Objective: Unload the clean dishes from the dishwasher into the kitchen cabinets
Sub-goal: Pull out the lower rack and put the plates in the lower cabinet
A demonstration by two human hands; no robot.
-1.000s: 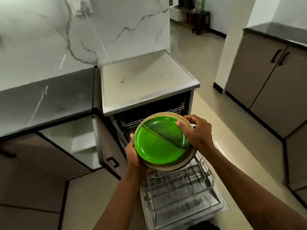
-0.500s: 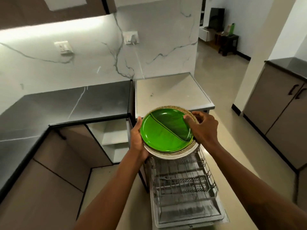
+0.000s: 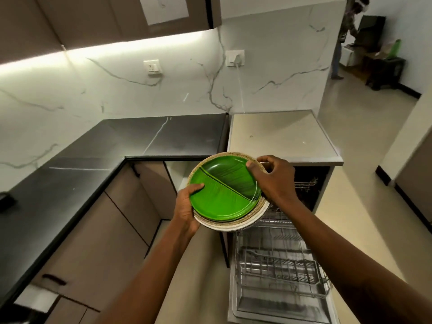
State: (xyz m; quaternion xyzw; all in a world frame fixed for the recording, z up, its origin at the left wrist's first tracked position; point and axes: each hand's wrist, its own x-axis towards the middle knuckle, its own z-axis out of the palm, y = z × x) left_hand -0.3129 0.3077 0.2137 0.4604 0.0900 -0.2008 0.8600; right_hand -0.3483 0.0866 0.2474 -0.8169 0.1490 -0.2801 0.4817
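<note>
Both hands clamp a stack of round plates, green divided plastic plate (image 3: 223,195) on top: left hand (image 3: 187,206) under near rim, right hand (image 3: 273,181) gripping far rim, above the open dishwasher's pulled-out wire rack (image 3: 278,265). Risk: the tilted stack lets the top plate slide off.

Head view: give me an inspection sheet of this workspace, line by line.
Surface: dark countertop, bare apart from a dark object at its left edge.
Job's things: green divided plate on top of a plate stack; dishwasher rack pulled out, looks empty.
Clutter: nothing seen.
Grippers: left hand and right hand grip the stack's opposite rims.
Cables: white cord hangs from a wall socket.
Surroundings: lower cabinet open; another person stands in the far room.
</note>
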